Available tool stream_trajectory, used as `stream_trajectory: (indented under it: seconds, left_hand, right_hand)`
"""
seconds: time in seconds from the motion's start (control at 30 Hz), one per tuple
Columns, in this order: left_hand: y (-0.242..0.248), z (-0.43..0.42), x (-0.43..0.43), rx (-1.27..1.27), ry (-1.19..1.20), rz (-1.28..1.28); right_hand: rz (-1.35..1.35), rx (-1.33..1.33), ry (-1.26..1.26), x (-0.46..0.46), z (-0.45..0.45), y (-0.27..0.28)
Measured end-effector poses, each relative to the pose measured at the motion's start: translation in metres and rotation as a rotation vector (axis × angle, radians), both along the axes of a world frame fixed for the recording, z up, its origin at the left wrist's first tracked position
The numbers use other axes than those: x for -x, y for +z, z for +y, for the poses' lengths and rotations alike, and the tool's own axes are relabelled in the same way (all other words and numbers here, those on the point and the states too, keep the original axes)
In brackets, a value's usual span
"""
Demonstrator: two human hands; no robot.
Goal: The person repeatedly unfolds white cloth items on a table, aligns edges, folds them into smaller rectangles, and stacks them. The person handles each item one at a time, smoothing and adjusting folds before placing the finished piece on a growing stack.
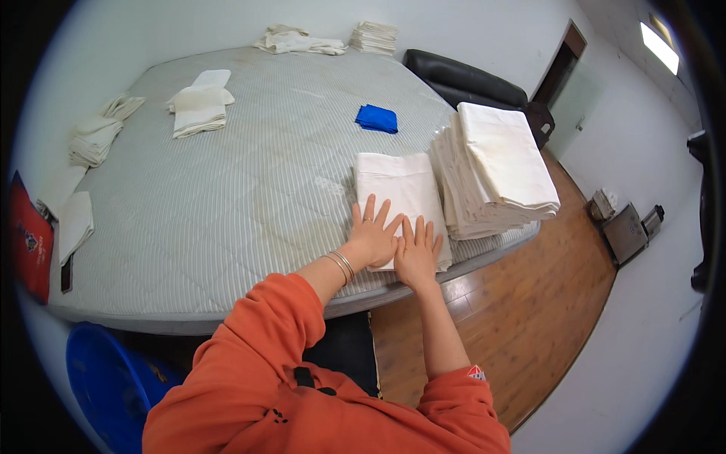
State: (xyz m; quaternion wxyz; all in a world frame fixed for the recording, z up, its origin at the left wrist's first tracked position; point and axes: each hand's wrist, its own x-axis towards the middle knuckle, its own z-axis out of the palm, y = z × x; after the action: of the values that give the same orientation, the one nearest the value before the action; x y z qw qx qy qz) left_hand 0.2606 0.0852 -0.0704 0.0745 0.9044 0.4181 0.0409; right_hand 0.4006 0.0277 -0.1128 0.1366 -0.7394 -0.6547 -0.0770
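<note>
Both palms lie flat on a folded white cloth near the front edge of a striped mattress. My left hand, with a ring and bracelets at the wrist, has its fingers spread over the cloth's left part. Close beside it, my right hand presses on the right part, its fingers apart; the two hands meet at the thumb side. Neither grips anything. Directly right of the cloth stands a tall stack of folded white cloths, its top layers shifted to the right.
A folded blue cloth lies beyond the hands. More white cloth piles rest at the left and the back. A black padded backrest borders the mattress. Below left is a blue tub; a metal box stands by the right wall.
</note>
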Motion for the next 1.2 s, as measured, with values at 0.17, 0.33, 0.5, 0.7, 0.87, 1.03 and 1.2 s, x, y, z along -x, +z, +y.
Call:
stream_trajectory:
  seconds: [0.17,0.33,0.5,0.7,0.87,1.03,1.2]
  left_hand:
    - [-0.010,-0.026,0.017,-0.084,-0.015,-0.040]
    - [-0.032,-0.043,0.056,-0.112,-0.046,-0.236]
    - [-0.038,-0.042,0.118,-0.009,0.126,-0.030]
    - [-0.040,-0.030,0.223,0.083,0.403,0.019]
    - [-0.042,0.001,0.302,-0.005,0.620,-0.027]
    - [-0.055,0.060,0.330,-0.106,0.718,-0.064]
    - [-0.067,0.147,0.346,-0.200,0.813,-0.044]
  right_hand:
    - [0.075,-0.038,0.011,0.016,-0.027,-0.003]
    - [0.010,-0.100,0.037,0.049,-0.044,0.002]
    - [-0.010,-0.190,0.345,0.107,-0.039,0.002]
    - [0.208,0.134,0.435,0.202,0.008,-0.021]
    - [0.159,0.094,0.564,0.267,0.061,-0.033]
    - [0.156,0.032,0.540,0.308,0.116,-0.034]
    - [0.178,-0.047,0.517,0.340,0.186,-0.039]
